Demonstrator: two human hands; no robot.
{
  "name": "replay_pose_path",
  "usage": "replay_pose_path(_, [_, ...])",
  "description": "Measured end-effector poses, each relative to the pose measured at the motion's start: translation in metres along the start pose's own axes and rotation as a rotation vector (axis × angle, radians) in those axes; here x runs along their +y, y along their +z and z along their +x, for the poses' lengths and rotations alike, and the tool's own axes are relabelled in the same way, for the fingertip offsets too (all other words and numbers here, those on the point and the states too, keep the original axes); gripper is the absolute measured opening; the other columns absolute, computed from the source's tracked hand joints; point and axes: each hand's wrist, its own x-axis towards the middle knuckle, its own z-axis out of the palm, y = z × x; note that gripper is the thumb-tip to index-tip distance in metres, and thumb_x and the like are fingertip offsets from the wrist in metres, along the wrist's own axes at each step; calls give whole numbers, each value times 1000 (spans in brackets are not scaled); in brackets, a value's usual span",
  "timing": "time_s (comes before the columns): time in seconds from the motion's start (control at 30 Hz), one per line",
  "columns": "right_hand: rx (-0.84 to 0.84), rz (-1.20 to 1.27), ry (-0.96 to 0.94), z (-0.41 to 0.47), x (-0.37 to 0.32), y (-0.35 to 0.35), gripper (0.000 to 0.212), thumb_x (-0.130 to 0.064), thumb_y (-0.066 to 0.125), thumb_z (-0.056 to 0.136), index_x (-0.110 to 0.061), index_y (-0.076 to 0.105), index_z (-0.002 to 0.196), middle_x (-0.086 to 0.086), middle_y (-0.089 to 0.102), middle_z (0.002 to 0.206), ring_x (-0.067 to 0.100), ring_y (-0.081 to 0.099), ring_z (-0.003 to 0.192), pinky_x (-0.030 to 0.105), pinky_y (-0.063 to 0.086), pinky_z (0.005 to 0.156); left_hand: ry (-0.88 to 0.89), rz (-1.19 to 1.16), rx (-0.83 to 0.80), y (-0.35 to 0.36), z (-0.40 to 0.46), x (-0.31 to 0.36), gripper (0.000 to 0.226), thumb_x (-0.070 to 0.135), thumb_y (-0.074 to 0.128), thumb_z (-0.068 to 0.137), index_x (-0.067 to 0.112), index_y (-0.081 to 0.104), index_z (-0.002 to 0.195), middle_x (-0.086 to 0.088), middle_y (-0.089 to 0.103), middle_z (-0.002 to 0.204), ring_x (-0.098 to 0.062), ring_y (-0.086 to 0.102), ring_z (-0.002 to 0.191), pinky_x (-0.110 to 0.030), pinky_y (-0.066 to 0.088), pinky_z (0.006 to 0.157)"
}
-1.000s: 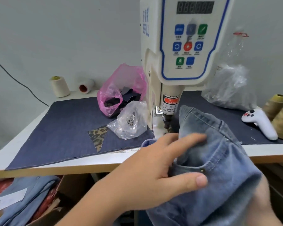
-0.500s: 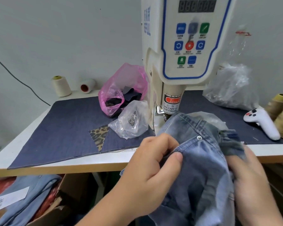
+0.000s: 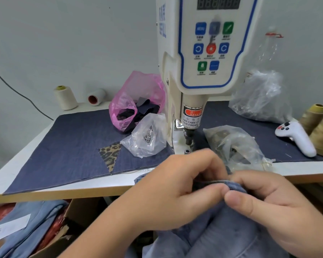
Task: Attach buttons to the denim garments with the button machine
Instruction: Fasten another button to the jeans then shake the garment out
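Observation:
A light-blue denim garment (image 3: pixel 222 231) hangs below the table's front edge. My left hand (image 3: pixel 175 190) and my right hand (image 3: pixel 272 200) pinch its folded edge together between thumb and fingers, knuckles close, just in front of the table. The cream button machine (image 3: pixel 203 53) with its coloured control panel stands behind them; its dark punch head (image 3: pixel 189 135) hangs above the base, free of cloth. A clear bag of metal buttons (image 3: pixel 147 136) lies left of the machine, another clear bag (image 3: pixel 235 146) right of it.
A dark denim mat (image 3: pixel 67 146) with a leopard-print patch covers the table. A pink bag (image 3: pixel 138 101) of dark scraps, thread cones (image 3: pixel 64 97), a crumpled clear bag (image 3: pixel 261 97), a white controller (image 3: pixel 296 138) and tan cones (image 3: pixel 317 123) line the back and right. More denim (image 3: pixel 26 226) lies in a box below left.
The garment has come down and away from under the punch head to below the table edge. Both hands have closed in together on its folded edge; the right-hand clear bag is now uncovered.

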Motion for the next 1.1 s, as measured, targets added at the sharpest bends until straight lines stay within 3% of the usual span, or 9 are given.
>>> replay_pose_path(0.13, [89,171,-98,-2,1,0,45,-54,73,79,-10,75,91,-5,69,74,6,64,71,9,47,69,-229,-162,0,-13,0,-24,29,39,69,85,24,62,108,10,63,105,-16,59,101,-38,48,93])
replay_pose_path(0.23, [198,120,-121,-2,2,-6,36,-55,71,77,-26,79,97,-5,77,89,2,71,89,8,49,78,-418,-122,-141,-11,2,-42,37,48,60,85,23,68,112,11,67,101,-4,61,96,-29,46,93])
replay_pose_path(0.37, [208,149,-118,-3,10,-13,44,-57,75,76,-21,74,102,14,65,78,9,61,75,9,47,69,-566,-367,-222,1,-3,-51,47,52,65,81,24,65,119,-13,66,120,-26,63,110,-53,40,110])
replay_pose_path(0.5, [203,78,-76,-2,11,-21,49,-59,73,77,-23,72,110,12,70,84,18,66,81,16,51,73,-503,-624,-253,4,-9,-53,36,12,63,91,24,63,125,-1,65,121,-14,61,108,-30,49,98])
replay_pose_path(0.67, [237,-363,-89,1,8,-27,21,-52,63,86,-41,74,100,-11,75,91,5,69,88,13,50,77,-435,-592,-178,-1,-8,-42,26,6,63,89,21,69,111,2,67,101,-12,60,93,-26,51,87])
replay_pose_path(0.8, [44,-358,-1,5,5,-26,31,-55,64,80,-47,69,110,-9,72,97,7,67,90,23,50,79,-351,-465,-110,-8,-6,-27,27,5,66,89,18,64,112,-14,66,105,-17,62,96,-39,53,92])
replay_pose_path(0.93, [-88,-471,-33,11,4,-19,56,-65,63,76,-51,51,128,-19,55,130,4,52,124,22,39,97,-365,-228,-174,-8,0,-5,18,-9,55,94,-3,53,112,-22,60,96,5,66,77,-11,52,78])
replay_pose_path(1.03, [-305,-203,96,24,-6,-17,77,-59,75,71,-39,47,140,-15,51,144,6,44,136,35,36,110,-329,-13,-19,-8,-4,-3,41,16,78,82,50,63,101,12,73,104,-7,70,94,-38,58,89])
replay_pose_path(1.1, [-480,-69,174,32,-7,-14,67,-38,79,72,-24,57,134,-2,63,134,18,55,129,41,44,107,-307,-164,-64,-13,-2,-7,41,2,70,79,38,62,98,-5,73,106,-26,67,84,-46,55,79])
